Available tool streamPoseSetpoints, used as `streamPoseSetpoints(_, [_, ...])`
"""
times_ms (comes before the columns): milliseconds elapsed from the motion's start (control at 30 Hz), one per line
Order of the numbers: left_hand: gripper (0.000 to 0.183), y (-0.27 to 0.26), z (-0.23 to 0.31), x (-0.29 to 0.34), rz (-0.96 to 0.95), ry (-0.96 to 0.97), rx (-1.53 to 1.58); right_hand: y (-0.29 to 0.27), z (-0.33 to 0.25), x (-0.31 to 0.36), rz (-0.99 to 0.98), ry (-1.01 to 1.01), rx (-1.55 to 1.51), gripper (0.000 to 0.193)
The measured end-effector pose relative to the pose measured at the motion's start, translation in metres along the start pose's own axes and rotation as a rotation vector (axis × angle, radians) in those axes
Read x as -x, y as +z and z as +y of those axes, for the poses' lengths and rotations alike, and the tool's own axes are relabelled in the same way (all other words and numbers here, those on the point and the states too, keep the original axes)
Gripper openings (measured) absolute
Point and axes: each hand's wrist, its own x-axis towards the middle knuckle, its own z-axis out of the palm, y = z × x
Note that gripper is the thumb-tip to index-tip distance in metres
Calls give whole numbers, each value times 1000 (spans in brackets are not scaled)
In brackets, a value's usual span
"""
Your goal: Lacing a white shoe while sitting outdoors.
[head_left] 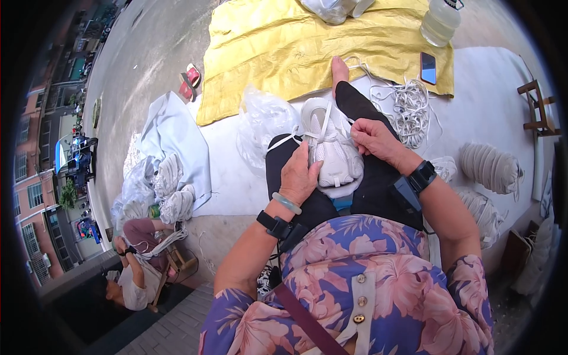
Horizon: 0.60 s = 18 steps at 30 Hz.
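Note:
A white sneaker (340, 164) lies between my black-trousered thighs, its toe toward me. A flat white shoelace (322, 137) crosses its upper, with ends running out to both sides. My left hand (297, 177) is curled along the shoe's left side, the lace at its fingertips and its thumb beside the shoe. On the other side my right hand (374, 141) is closed in a pinch on a lace end, just off the shoe; its fingertips are partly hidden. Beyond that hand lies a tangled heap of white laces (409, 112).
Clear plastic bags (263, 127) lie at left, before a yellow sheet (260, 53). Bundled white shoes (486, 168) sit at right, near a wooden stool (537, 109). A phone (428, 68) and water jug (440, 25) stand far right. Another person (133, 284) sits at lower left.

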Motion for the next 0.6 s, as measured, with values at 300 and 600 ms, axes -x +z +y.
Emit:
streamPoseSetpoints(300, [56,2,4,1,-103,-96,10,2,15,-11,127,-169,372,13])
streamPoseSetpoints(600, [56,2,0,1,-80,-104,56,12,5,-15,245,-333,878,15])
